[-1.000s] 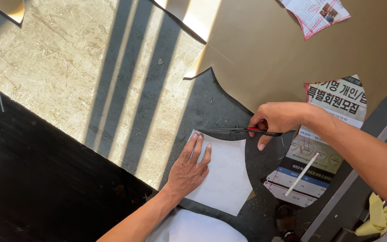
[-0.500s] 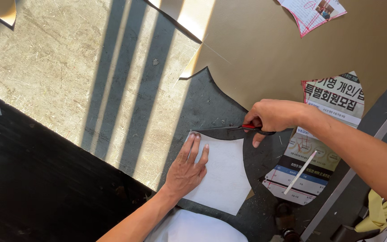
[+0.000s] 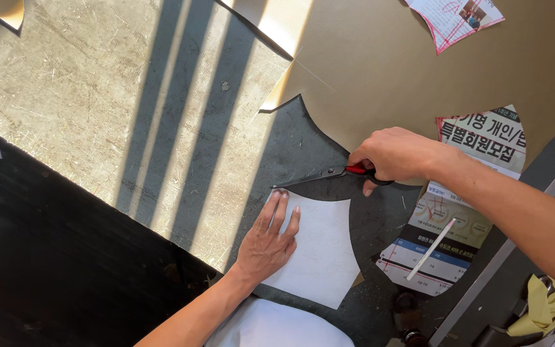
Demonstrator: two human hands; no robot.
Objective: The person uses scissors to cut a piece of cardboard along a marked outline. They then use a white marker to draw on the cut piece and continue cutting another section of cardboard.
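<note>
Right hand [image 3: 396, 154] clenched on red-handled scissors [image 3: 329, 175], blades pointing left along top edge of white template [image 3: 319, 247]. Left hand [image 3: 268, 241] flat, fingers spread, pinning template on dark sheet [image 3: 303, 148].

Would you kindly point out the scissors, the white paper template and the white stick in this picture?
scissors [image 3: 329, 174]: head view, on the dark blades left of the red handle.
white paper template [image 3: 319, 247]: head view, on its bare middle.
white stick [image 3: 431, 249]: head view, at mid-length.
</note>
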